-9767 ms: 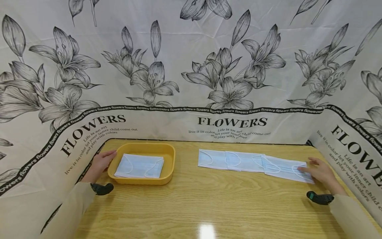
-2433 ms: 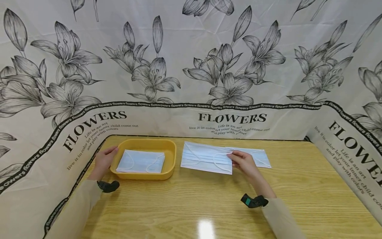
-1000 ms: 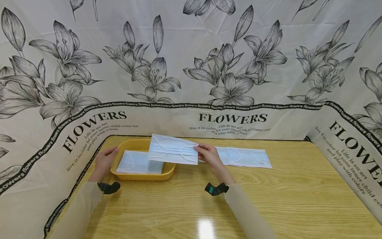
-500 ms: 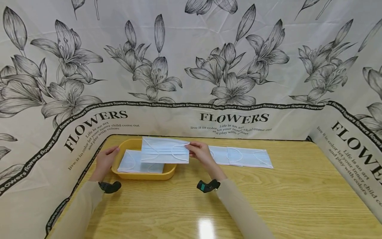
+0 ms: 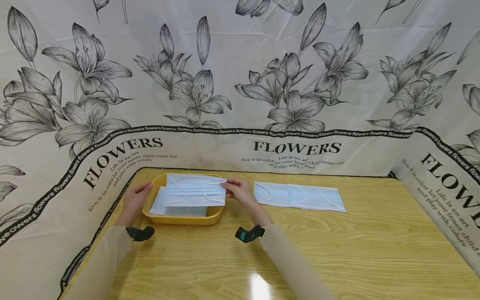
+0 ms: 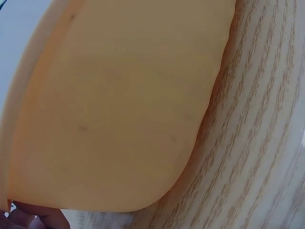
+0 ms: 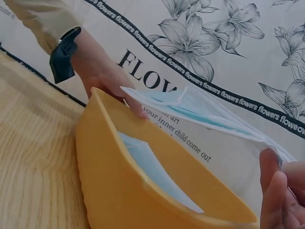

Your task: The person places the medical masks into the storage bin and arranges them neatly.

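Fingers of the right hand (image 5: 240, 193) pinch a face mask (image 5: 195, 195) flat above the yellow tray (image 5: 180, 218); at nine o'clock, the left hand (image 5: 134, 201) steadies its rim.

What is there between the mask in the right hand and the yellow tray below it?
Nothing visible blocks it. The right hand pinches the mask above the yellow tray, apart from it in the right wrist view. Inside lies only the stack of masks; the left hand touches the tray's outer side.
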Motion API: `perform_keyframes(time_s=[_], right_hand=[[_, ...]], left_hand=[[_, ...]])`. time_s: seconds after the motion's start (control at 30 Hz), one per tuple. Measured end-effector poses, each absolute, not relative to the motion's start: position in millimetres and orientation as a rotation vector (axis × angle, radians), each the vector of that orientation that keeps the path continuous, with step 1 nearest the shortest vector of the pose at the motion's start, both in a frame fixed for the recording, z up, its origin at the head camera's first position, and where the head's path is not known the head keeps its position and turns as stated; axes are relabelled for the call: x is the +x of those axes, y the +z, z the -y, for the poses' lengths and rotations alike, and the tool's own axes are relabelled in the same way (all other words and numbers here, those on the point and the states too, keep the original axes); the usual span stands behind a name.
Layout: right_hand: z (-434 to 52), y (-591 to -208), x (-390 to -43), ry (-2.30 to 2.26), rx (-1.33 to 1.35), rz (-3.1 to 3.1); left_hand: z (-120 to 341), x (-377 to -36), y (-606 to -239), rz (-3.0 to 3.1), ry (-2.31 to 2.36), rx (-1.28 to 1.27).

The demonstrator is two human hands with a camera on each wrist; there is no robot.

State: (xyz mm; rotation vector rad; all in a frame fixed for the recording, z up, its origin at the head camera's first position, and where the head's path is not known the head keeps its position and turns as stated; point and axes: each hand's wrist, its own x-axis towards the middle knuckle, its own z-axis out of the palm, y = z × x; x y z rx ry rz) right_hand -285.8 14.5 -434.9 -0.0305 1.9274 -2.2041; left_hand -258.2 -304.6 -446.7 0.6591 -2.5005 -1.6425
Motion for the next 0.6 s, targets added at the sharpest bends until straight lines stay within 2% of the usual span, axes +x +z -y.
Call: perform_keyframes(time_s=[0.6], right_hand=[[18.5, -426.4, -279.6, -2.109, -0.096, -2.030]], left_hand=[[302.1, -256.2, -444.1, 2.506, -1.615, 0.650]])
